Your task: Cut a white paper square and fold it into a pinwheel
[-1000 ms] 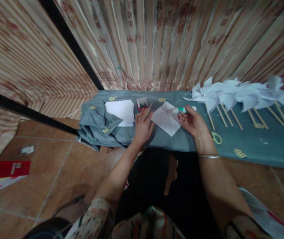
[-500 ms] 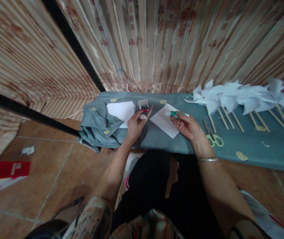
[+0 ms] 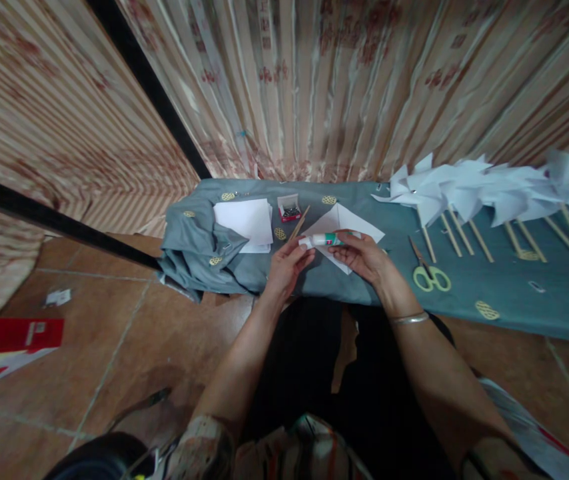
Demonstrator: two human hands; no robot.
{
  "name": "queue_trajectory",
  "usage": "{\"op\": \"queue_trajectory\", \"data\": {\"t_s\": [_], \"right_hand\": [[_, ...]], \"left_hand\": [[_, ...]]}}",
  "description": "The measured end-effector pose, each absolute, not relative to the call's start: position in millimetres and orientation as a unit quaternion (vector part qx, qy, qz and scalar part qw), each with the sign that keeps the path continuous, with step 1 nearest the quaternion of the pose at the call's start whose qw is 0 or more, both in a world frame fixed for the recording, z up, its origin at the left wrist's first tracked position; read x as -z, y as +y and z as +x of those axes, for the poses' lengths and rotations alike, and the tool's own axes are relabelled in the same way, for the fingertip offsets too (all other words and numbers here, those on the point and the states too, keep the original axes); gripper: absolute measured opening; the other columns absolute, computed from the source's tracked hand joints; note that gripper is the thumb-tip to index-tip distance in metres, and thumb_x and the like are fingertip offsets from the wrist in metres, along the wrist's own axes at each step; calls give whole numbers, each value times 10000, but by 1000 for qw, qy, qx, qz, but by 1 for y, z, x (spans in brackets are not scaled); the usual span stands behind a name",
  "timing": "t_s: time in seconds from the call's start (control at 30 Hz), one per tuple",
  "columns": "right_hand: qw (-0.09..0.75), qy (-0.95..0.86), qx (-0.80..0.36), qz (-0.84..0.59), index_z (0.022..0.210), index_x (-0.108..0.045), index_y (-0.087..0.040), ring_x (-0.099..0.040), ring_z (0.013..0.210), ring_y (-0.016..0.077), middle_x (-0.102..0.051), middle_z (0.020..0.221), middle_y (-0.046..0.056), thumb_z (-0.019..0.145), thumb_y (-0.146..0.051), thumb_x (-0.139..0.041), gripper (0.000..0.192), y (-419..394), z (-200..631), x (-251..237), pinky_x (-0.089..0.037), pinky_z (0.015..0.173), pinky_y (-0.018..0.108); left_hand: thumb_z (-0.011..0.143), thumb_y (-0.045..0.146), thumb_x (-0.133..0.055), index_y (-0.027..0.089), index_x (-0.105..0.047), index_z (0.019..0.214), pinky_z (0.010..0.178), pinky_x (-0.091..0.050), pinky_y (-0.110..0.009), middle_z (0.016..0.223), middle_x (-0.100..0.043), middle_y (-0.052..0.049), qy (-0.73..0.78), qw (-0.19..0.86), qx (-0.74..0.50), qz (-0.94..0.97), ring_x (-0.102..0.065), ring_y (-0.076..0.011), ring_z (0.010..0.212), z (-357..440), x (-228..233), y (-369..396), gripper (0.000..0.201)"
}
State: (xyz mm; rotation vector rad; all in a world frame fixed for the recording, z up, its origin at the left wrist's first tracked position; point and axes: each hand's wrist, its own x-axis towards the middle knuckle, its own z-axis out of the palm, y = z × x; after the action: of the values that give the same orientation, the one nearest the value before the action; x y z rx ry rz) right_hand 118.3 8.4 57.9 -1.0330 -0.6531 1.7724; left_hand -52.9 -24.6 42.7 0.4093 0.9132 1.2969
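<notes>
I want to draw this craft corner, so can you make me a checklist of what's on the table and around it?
Surface: low table under a grey-blue cloth, bunched at its left end.
Job's things: glue stick, held over a folded white paper.
Clutter: paper stack, small box, loose stick, scissors, row of white pinwheels on sticks.
Hands: left hand pinches the glue stick's white end; right hand grips its body.
Cables: nothing seen.
Surroundings: striped curtain behind, tiled floor, red box at left.
</notes>
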Motion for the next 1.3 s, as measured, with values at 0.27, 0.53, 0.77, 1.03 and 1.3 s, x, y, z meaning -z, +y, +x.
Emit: {"op": "queue_trajectory", "data": {"t_s": [0.27, 0.53, 0.77, 1.03, 1.3], "right_hand": [[463, -283, -718, -436, 770, -688, -172, -723, 560, 135, -754, 671, 16, 660, -178, -853, 198, 9, 119, -58, -590, 517, 160], [460, -291, -715, -438, 759, -701, -158, -708, 521, 123, -749, 648, 15, 606, -162, -887, 241, 7, 118, -61, -574, 488, 137], [429, -322, -720, -441, 785, -702, -159, -724, 566, 132, -755, 660, 31, 574, -229, -917, 309, 5, 118, -60, -579, 518, 144], [396, -347, -729, -437, 829, -696, -173, -725, 599, 124, -750, 688, 11, 604, -270, -908, 325, 1, 111, -55, -570, 537, 151], [373, -404, -715, -431, 930, -713, -194, -720, 673, 107, -764, 802, 20, 646, -370, -883, 375, -1, 105, -49, -544, 580, 154]], "left_hand": [[695, 175, -804, 153, -720, 937, 840, -545, -303, 823, -725, -10, 407, 673, -585, 201, -680, -103, 717, -52, -41, -27, 257], [595, 241, -869, 158, -738, 917, 794, -551, -296, 860, -736, -16, 410, 647, -600, 232, -670, -106, 708, -56, -38, -26, 358], [545, 260, -885, 170, -753, 904, 818, -552, -334, 865, -744, -19, 423, 621, -588, 299, -674, -143, 764, -57, -35, -26, 393], [535, 342, -886, 153, -746, 959, 745, -544, -314, 803, -730, -19, 452, 575, -557, 394, -647, -139, 709, -65, -25, -25, 484], [703, 279, -766, 154, -746, 944, 700, -521, -268, 895, -745, -60, 537, 388, -507, 552, -662, -162, 764, -82, -25, -27, 272]]}}
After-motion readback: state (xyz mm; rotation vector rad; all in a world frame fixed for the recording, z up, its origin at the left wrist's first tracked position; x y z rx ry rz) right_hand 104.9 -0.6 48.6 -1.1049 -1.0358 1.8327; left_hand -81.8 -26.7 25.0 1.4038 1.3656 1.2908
